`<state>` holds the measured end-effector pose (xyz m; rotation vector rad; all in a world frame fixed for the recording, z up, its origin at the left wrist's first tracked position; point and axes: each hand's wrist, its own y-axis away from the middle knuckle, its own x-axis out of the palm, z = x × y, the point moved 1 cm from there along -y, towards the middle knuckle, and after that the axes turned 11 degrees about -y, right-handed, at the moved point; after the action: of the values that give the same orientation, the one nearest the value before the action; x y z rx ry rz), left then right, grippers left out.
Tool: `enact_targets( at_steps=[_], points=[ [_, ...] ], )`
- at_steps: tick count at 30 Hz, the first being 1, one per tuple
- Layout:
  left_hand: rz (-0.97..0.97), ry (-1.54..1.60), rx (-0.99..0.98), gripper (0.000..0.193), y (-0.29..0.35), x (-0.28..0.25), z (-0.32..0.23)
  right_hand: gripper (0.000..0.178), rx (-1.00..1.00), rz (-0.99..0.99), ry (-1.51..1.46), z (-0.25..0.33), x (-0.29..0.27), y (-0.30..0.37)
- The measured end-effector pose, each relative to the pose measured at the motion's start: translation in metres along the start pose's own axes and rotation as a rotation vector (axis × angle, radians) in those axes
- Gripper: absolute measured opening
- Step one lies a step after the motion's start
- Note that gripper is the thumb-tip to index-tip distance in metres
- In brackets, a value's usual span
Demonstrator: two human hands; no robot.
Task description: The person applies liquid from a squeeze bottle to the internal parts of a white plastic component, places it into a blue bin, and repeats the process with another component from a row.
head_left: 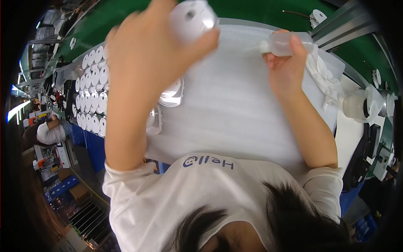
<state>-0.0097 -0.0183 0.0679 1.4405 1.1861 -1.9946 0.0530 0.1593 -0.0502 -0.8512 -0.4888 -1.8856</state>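
Up at the far left-middle, my left hand (pixel 145 48) is blurred by motion and grips a white round disc-like part (pixel 191 25) with a small dark hole and a bright glint. The disc sits between thumb and fingers, raised above the white-covered table (pixel 235 105). At the far right, my right hand (pixel 287 69) is wrapped round a translucent squeeze bottle (pixel 282 44). The bottle lies nearly level, its pale tip pointing left toward the disc but apart from it. Below my left wrist rest shiny white parts with clear rims (pixel 173 95), partly hidden by my forearm.
Rows of white discs (pixel 90 98) stand at the left of the table. A crumpled white cloth (pixel 322 80) lies by the bottle, with a jar (pixel 354 107) farther right. A metal profile (pixel 344 27) rises at the far right. Another person (pixel 49 132) is at far left.
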Motion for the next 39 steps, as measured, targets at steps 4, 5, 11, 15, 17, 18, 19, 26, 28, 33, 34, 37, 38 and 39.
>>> enact_targets(
  at_steps=[4, 5, 11, 15, 17, 18, 19, 26, 28, 33, 34, 37, 38, 39],
  points=[
    [0.496, -0.233, -0.215, 0.056, -0.089, 0.047, -0.015, 0.033, 0.030, -0.131, -0.012, -0.005, 0.000, -0.009],
    [0.511, -0.198, -0.218, 0.055, -0.101, 0.072, -0.009, 0.033, 0.022, -0.128, -0.017, -0.006, 0.001, -0.008],
    [0.415, 0.257, 0.051, 0.050, -0.095, 0.084, -0.009, 0.033, 0.061, -0.107, 0.076, -0.007, -0.004, -0.009],
    [0.466, -0.226, 0.033, 0.047, -0.045, 0.056, 0.004, 0.034, 0.036, -0.153, 0.105, -0.004, -0.004, -0.012],
    [0.369, -0.321, 0.141, 0.049, 0.007, 0.039, 0.027, 0.034, 0.029, -0.128, 0.097, -0.004, -0.003, -0.012],
    [0.499, -0.328, 0.063, 0.052, 0.025, 0.034, 0.029, 0.034, 0.030, -0.129, 0.102, -0.006, -0.006, -0.014],
    [0.627, -0.342, -0.018, 0.056, 0.039, 0.027, 0.031, 0.033, 0.032, -0.125, 0.102, -0.007, -0.005, -0.013],
    [0.524, -0.159, -0.221, 0.057, 0.078, 0.036, 0.038, 0.031, 0.013, -0.097, 0.000, -0.011, -0.005, -0.013],
    [0.573, -0.103, -0.330, 0.056, 0.079, 0.039, 0.034, 0.032, 0.001, -0.121, -0.032, -0.012, -0.008, -0.013],
    [0.214, 0.165, -0.274, 0.051, 0.079, 0.023, 0.013, 0.032, 0.005, -0.135, -0.030, -0.001, 0.003, -0.005],
    [0.043, 0.314, -0.200, 0.055, 0.080, 0.020, 0.011, 0.032, 0.007, -0.163, -0.010, 0.001, 0.009, -0.001],
    [-0.298, 0.887, -0.081, 0.063, 0.088, 0.036, 0.010, 0.038, -0.026, -0.026, -0.003, 0.010, 0.015, 0.008],
    [-0.387, 0.921, -0.056, 0.064, 0.092, 0.039, 0.006, 0.038, -0.034, -0.031, 0.003, 0.014, 0.017, 0.011],
    [-0.386, 0.932, -0.051, 0.064, 0.092, 0.045, 0.005, 0.042, -0.101, 0.013, -0.008, 0.019, 0.020, 0.015]
  ],
)
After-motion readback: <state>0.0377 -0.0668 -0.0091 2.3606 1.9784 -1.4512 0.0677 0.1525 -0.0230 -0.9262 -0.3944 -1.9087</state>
